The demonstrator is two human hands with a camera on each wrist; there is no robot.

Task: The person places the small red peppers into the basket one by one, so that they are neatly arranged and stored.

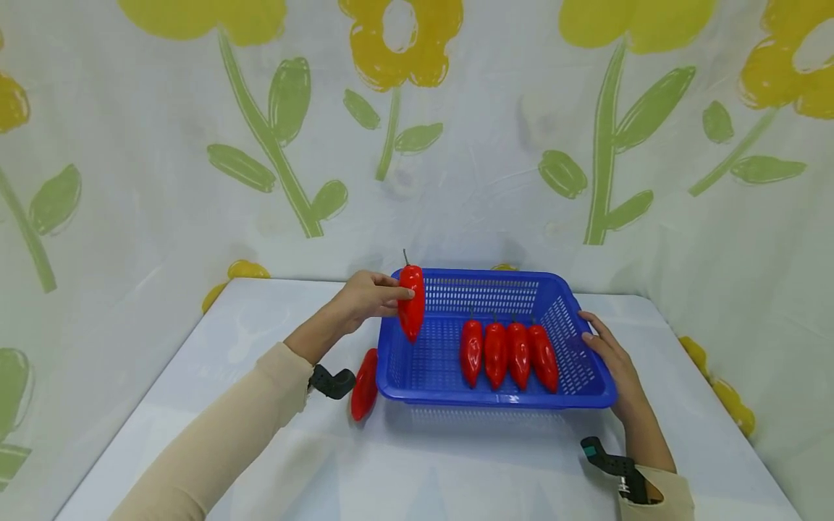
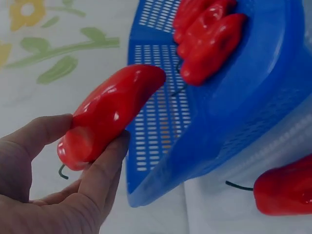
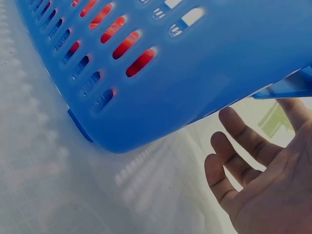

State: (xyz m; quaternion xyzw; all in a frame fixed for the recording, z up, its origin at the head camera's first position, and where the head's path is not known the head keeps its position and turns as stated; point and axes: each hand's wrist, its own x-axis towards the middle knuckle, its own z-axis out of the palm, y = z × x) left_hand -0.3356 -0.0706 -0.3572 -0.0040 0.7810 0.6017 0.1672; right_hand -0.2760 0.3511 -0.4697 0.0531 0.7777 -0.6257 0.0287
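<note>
My left hand (image 1: pixel 371 298) pinches a glossy red pepper (image 1: pixel 411 302) between thumb and fingers, its thin green stem pointing up in the head view. The pepper hangs over the left end of a blue plastic basket (image 1: pixel 482 399). Inside the basket, several more red peppers (image 1: pixel 495 354) lie side by side toward the right. My right hand (image 1: pixel 615 362) grips the basket's right rim with thumb and forefinger; in the right wrist view its other fingers (image 3: pixel 239 161) hang loosely bent below the rim. Another red pepper (image 1: pixel 365 385) lies on the table, left of the basket.
A white table (image 1: pixel 274 449) carries the basket. Behind and beside it hangs a pale cloth (image 1: pixel 482 159) printed with yellow flowers and green leaves. Black wrist mounts (image 1: pixel 332 382) stick out from both forearms.
</note>
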